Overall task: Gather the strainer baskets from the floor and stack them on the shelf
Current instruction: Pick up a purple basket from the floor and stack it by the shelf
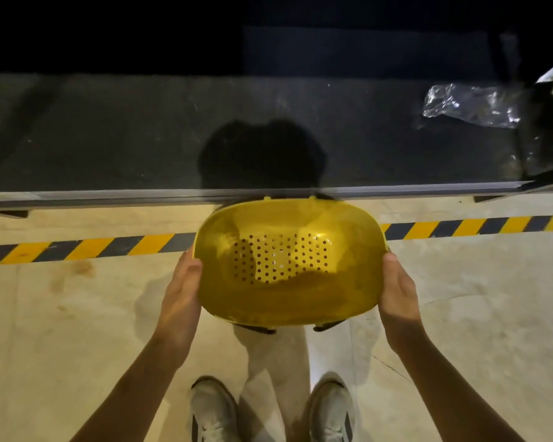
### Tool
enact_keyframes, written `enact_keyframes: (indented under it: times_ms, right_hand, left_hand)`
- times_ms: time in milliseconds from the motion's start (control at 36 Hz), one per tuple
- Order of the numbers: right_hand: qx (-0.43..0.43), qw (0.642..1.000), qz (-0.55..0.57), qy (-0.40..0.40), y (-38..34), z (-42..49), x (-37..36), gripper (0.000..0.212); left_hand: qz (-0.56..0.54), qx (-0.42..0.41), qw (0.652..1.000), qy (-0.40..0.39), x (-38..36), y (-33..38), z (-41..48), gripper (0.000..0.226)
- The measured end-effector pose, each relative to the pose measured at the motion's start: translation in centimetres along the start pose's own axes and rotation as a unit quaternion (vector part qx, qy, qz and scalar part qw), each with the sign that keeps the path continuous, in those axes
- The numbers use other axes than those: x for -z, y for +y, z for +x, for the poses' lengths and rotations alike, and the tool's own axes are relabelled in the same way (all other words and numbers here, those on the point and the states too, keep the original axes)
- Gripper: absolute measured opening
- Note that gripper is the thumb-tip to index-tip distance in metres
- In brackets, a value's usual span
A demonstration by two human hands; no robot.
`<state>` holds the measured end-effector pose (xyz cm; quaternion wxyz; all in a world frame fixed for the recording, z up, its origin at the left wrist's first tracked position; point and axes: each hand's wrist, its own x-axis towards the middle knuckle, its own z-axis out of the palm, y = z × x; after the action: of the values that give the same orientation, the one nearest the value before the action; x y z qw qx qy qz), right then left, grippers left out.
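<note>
strainer basket [289, 266] off the floor, my left hand [181, 295] and right hand [398, 291] gripping its ends, thumbs on rim, held just before the shelf [173, 138]; none stacked there yet as far as i see.

Both hands hold a yellow strainer basket [288, 263] by its short sides: the left hand [181, 282] at one end, the right hand [398, 288] at the other. The far rim of the basket is just beside the metal front edge of a dark shelf [109, 132]. On the shelf, far to the right, lies crumpled clear plastic [470, 105]. Below is a pale floor [61, 330] with a yellow-black striped tape [77, 250] and two grey shoes [213, 409].
</note>
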<state>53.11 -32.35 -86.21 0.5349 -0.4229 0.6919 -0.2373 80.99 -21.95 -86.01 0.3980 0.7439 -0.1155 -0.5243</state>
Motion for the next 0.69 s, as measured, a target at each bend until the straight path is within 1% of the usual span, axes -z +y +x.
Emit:
enact_keyframes:
  times_ms: [83,139,194,222,278,333,389,444,500,556,611,667,694]
  right_hand:
    - [0.007,0.997,-0.077,0.012,-3.7,-2.2,0.7,0.05]
    - [0.004,0.989,-0.146,0.011,-7.7,-3.8,0.9,0.054]
    - [0.029,0.976,-0.214,-0.03,-12.6,-5.9,0.6,0.058]
    - [0.054,0.966,-0.244,-0.058,-15.4,-7.1,0.3,0.056]
    - [0.119,0.935,-0.317,-0.109,-21.0,-9.5,-0.4,0.051]
    - [0.182,0.884,-0.399,-0.158,-27.3,-12.7,-1.5,0.055]
    - [0.23,0.829,-0.463,-0.214,-33.8,-16.6,-2.9,0.064]
    - [0.285,0.773,-0.501,-0.265,-40.0,-21.1,-4.3,0.071]
    - [0.351,0.71,-0.534,-0.296,-45.4,-25.9,-5.5,0.067]
    - [0.415,0.651,-0.55,-0.317,-49.9,-31.0,-6.4,0.063]
    - [0.487,0.608,-0.537,-0.324,-53.6,-35.8,-7.3,0.064]
    - [0.559,0.557,-0.52,-0.328,-56.2,-40.7,-8.4,0.063]
    - [0.576,0.529,-0.524,-0.337,-57.3,-43.0,-9.0,0.062]
  left_hand:
    - [0.112,0.006,0.994,0.007,1.4,3.3,-2.5,0.061]
    - [0.204,-0.013,0.979,0.006,2.9,6.0,-4.8,0.059]
    - [0.282,-0.031,0.959,0.021,4.8,9.5,-7.5,0.05]
    - [0.306,-0.036,0.951,0.033,5.8,11.5,-9.1,0.048]
    - [0.349,-0.054,0.934,0.056,8.1,16.1,-12.9,0.058]
    - [0.378,-0.077,0.918,0.088,11.1,20.7,-17.5,0.068]
    - [0.363,-0.09,0.918,0.131,14.4,24.8,-22.3,0.075]
    - [0.339,-0.092,0.919,0.178,17.7,28.6,-27.5,0.083]
    - [0.321,-0.088,0.916,0.222,20.6,32.1,-33.4,0.087]
    - [0.306,-0.087,0.907,0.276,23.2,34.8,-39.9,0.09]
    - [0.296,-0.072,0.894,0.33,25.4,36.5,-46.2,0.09]
    - [0.311,-0.048,0.872,0.375,27.3,37.1,-52.2,0.091]
    - [0.319,-0.039,0.861,0.394,28.2,37.2,-55.0,0.093]
